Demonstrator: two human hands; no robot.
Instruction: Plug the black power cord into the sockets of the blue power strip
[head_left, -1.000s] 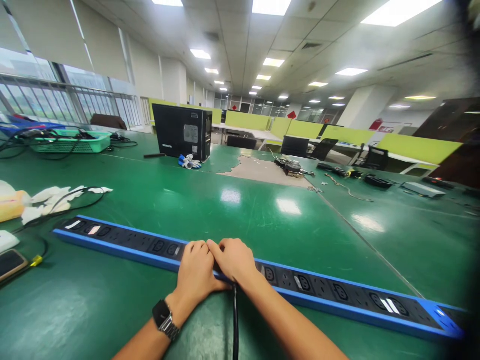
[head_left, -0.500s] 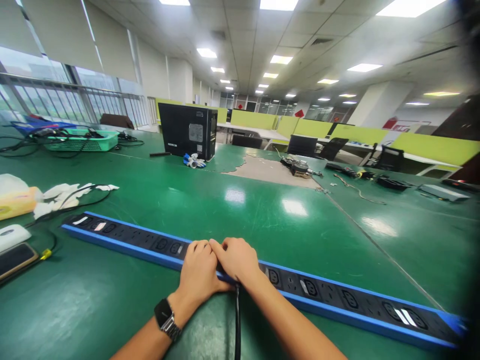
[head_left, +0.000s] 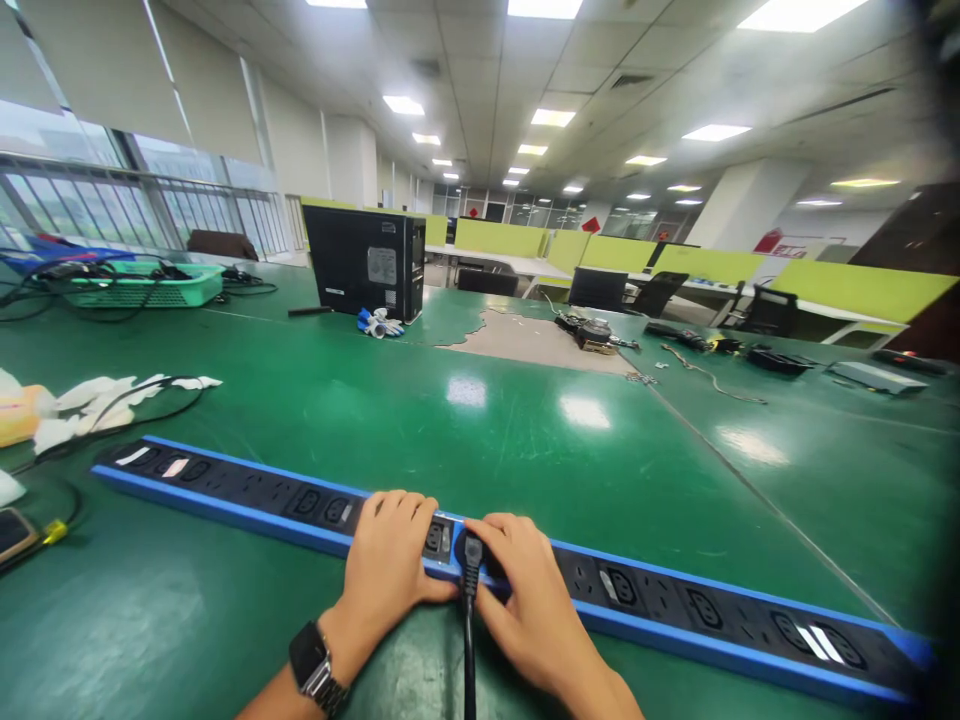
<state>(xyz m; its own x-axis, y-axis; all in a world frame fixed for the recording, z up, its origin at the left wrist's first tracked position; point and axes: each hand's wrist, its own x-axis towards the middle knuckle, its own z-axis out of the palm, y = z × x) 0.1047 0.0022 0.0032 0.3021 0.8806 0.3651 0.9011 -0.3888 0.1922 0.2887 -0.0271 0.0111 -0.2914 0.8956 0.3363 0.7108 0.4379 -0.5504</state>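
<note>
A long blue-edged black power strip (head_left: 247, 487) lies across the green table in front of me, with several sockets along its top. My left hand (head_left: 394, 550) is wrapped over its middle, fingers across the top and thumb at the near edge. Between my hands, a black power plug (head_left: 471, 552) rests at the strip's middle; whether it is fully seated I cannot tell. Its black cord (head_left: 469, 650) runs toward me. My right hand (head_left: 529, 590) straddles the strip just right of the plug, index fingertip close to the plug's top and thumb by the near edge.
A black computer tower (head_left: 364, 262) stands at the back, with gloves (head_left: 379, 322) before it. A green basket (head_left: 150, 287) of cables is back left. White cloths (head_left: 94, 400) and a phone (head_left: 13, 532) lie left. Tools and parts (head_left: 592, 333) sit back right.
My right hand has shifted right and spread its thumb and index finger, uncovering the plug and a socket beside it. My left hand stays on the strip. The view has moved slightly.
</note>
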